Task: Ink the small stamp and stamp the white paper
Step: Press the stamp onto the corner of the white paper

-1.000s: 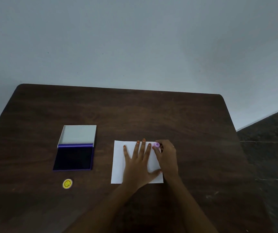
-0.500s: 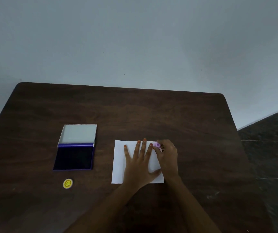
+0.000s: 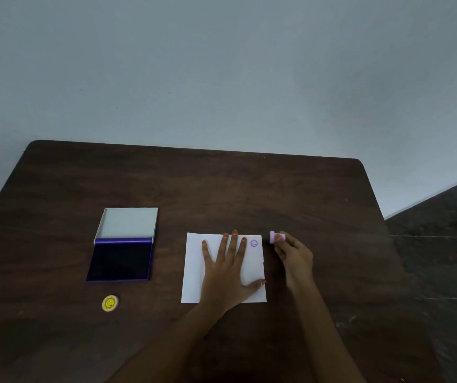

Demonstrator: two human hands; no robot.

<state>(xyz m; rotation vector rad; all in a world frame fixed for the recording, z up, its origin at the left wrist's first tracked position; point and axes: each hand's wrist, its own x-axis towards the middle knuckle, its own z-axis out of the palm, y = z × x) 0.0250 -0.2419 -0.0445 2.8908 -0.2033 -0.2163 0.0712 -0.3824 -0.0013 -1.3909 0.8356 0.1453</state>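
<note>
1. Your left hand (image 3: 228, 275) lies flat and spread wide on the white paper (image 3: 194, 272), pinning it to the counter (image 3: 222, 189); it holds nothing.
2. Your right hand (image 3: 295, 257) pinches the small stamp (image 3: 276, 237) in its fingertips, just beside the paper's right edge and tipped on its side, apart from the sheet.
3. A round purple print (image 3: 254, 243) sits near the paper's far right corner, just beside your left index fingertip. In my judgement the stamping itself is done.
4. The print is likely wet: slide your left hand to the right, or drag the sheet, and you could smear it.
5. The stamp's inked face may mark the counter or your fingers if you set it face down or roll it in your grip.
6. The ink pad (image 3: 119, 262) lies open, well to the left; leaving it open could dry it, and a sleeve or arm crossing it would pick up ink.
7. The print's design is too small to read; whether it is complete, I cannot tell.
8. The stamp's face is hard to make out in the dim light, and your left palm hides the paper's centre.
9. A yellow smiley disc (image 3: 109, 303) sits near the pad; what it is, I cannot say.
</note>
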